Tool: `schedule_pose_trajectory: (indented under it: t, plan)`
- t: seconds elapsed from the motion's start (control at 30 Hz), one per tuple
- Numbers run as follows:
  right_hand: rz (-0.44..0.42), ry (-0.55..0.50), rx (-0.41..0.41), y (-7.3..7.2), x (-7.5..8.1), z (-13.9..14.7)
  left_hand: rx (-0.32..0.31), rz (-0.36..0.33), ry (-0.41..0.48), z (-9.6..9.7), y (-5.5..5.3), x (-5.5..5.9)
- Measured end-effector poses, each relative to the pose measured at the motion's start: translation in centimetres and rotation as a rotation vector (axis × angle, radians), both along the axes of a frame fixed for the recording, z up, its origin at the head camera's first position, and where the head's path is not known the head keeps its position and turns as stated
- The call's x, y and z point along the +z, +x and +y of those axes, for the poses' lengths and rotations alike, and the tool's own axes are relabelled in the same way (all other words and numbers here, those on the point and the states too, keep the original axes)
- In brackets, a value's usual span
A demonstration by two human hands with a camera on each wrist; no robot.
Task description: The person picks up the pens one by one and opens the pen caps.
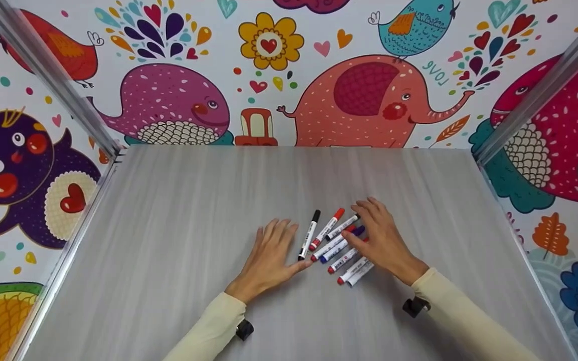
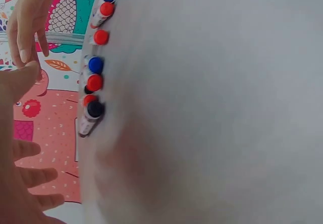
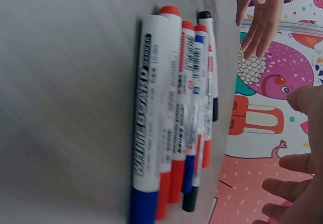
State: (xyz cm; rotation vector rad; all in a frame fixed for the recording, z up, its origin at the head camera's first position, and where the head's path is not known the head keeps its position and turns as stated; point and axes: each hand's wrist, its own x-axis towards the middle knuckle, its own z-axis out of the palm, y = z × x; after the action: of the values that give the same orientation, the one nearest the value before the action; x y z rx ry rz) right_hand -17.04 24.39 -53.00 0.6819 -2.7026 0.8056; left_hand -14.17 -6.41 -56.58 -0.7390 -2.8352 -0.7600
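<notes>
Several whiteboard markers [image 1: 327,230] with red, blue and black caps lie side by side in a slanting row on the table. My left hand [image 1: 269,255] is on the row's left side, fingers spread, thumb tip right by the lower end of a black-capped marker [image 1: 309,234]. Over the right side of the row is my right hand [image 1: 382,243], its fingers extended and loosely spread; it hides some marker ends in the head view. A blue-capped marker [image 3: 148,103] lies closest in the right wrist view. Neither hand grips anything.
The grey wood-grain table [image 1: 193,200] is bordered by metal rails [image 1: 76,250] at the left and right. Behind it stands a wall [image 1: 264,95] printed with cartoon animals. Small black cameras [image 1: 244,330] sit on both wrists.
</notes>
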Motion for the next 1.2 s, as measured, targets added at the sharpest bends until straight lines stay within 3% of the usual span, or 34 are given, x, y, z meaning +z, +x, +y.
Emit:
schedule_pose_trajectory:
  t: [0.2,0.83,1.2]
  plan:
    - [-0.005,-0.011,0.035,-0.4,-1.4,-0.9,0.008,-0.035,0.04,0.1,0.3,-1.1]
    - [-0.073,-0.01,0.081,-2.0,-3.2,-2.4,0.025,0.047,0.169,1.0,0.5,-2.8]
    - [-0.049,0.034,0.077,-2.9,-4.0,-3.2,-0.016,-0.003,0.206,1.1,0.5,-3.0]
